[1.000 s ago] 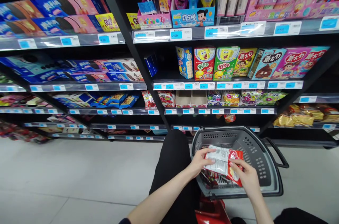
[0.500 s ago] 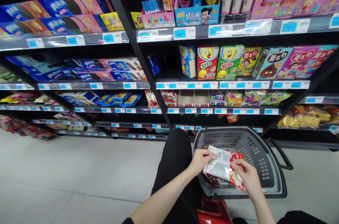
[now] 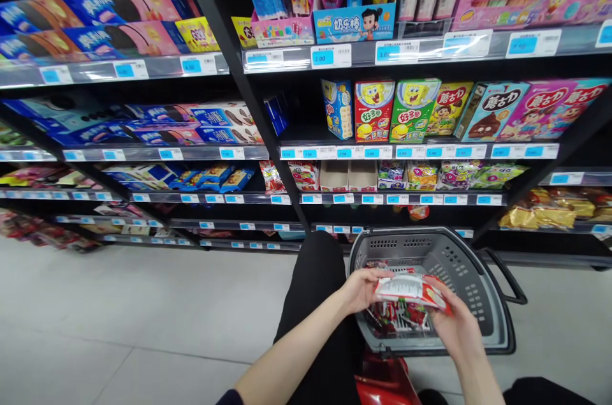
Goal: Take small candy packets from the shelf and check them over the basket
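Observation:
A red and silver-white snack packet is held between my two hands, above the grey shopping basket. My left hand grips the packet's left end, and my right hand is closed around its right end. The packet is tilted, so its printed face shows only as a narrow strip. Beneath it, inside the basket, lie several red and dark packets, partly covered by the held packet and my hands.
Black shelving with boxed biscuits, bagged sweets and price tags rises in front. The basket's black handle sticks out to the right. My bent knee is left of the basket, and a red object is below it.
The packet has been tipped from facing me to nearly edge-on. Both hands have shifted their hold on its ends, and more of the packets in the basket now shows.

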Motion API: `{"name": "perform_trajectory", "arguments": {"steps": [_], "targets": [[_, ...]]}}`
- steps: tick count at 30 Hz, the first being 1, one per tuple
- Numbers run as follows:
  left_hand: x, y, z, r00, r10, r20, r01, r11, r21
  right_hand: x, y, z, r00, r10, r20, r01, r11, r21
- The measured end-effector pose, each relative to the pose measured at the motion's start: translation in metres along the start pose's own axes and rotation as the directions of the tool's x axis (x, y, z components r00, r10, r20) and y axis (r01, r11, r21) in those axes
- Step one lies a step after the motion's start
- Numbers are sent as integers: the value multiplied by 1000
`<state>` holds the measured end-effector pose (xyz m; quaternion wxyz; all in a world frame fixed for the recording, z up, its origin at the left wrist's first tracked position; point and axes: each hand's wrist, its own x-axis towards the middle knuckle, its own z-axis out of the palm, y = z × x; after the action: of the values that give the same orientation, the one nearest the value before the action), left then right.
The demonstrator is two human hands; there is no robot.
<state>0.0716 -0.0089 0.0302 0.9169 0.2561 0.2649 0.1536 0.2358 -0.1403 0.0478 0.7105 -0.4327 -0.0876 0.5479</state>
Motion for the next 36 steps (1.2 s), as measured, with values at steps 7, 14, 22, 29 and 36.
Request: {"name": "perform_trajectory", "arguments": {"steps": [7,14,22,29,36], "targets": [[-4,3,3,999,38,-24,-31,968,250,5,7,-5,997,-39,-64,39,999,2],[3,-3,-6,940,270,-210,6,600,800,19,18,-24,972,-82,-222,-47,851,-523],[10,-3,-16,907,300,-295,238,213,948,26,15,-36,956,-276,-97,26,412,-911],[-10,13,-19,818,517,-251,220,122,968,27,62,-11,947,-228,225,245,62,-968],[-16,156,-31,458,886,-77,153,7,988,59,131,-32,962,-218,163,166,-3,-986]]}}
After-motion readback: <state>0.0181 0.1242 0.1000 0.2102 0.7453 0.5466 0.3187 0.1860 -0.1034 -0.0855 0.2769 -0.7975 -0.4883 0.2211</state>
